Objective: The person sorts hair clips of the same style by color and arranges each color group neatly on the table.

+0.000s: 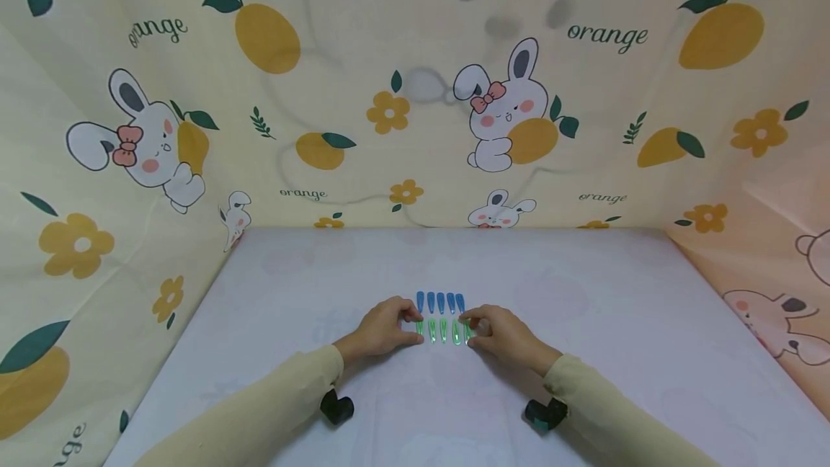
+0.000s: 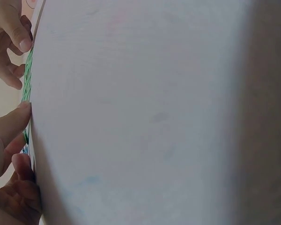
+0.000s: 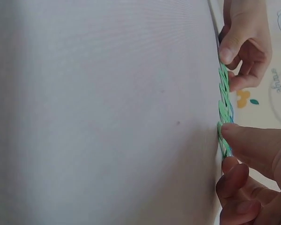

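Several blue hair clips (image 1: 441, 303) lie side by side in a row on the white table. Just nearer to me is a matching row of green hair clips (image 1: 444, 331). At the left end of the green row, my left hand (image 1: 382, 326) holds the outermost clip (image 1: 419, 328) by its two ends, between thumb and forefinger. My right hand (image 1: 509, 337) does likewise with the outermost green clip (image 1: 467, 331) on the right, partly hidden by the fingers. Both wrist views catch the green row edge-on, in the left one as a thin strip (image 2: 27, 77).
The white table (image 1: 292, 272) extends around both rows. Behind it and at the sides hangs a cream cloth (image 1: 363, 42) printed with rabbits, oranges and flowers. A black wrist device (image 1: 337, 407) sits at the left cuff, another (image 1: 546, 415) at the right.
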A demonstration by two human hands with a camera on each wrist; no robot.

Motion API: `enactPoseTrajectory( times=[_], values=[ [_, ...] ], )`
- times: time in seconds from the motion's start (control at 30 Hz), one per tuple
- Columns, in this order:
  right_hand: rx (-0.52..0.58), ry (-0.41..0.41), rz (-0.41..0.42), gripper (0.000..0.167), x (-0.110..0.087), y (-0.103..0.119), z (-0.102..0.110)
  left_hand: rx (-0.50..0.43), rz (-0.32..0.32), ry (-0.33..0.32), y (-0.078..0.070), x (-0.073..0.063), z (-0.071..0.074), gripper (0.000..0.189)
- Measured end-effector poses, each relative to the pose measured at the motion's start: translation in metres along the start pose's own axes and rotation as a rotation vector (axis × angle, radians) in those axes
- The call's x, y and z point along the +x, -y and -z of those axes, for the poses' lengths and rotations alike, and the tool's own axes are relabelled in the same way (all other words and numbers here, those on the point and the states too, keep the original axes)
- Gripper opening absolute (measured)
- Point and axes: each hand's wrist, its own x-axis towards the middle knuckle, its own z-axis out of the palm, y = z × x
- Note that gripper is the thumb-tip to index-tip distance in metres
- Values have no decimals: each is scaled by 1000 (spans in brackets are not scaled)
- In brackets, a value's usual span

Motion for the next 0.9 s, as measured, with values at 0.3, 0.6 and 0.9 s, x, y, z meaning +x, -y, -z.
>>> enactPoseTrajectory(
  times=[0.3,0.6,0.9],
  values=[
    [24,-4,-23,38,0,-1,-1,-4,19,4,1,1,-2,30],
    [39,-6,-19,35,2,-5,-1,-4,32,3,2,2,-3,32],
    [64,13,23,35,1,-8,3,-33,8,12,4,2,-1,33]
  ],
)
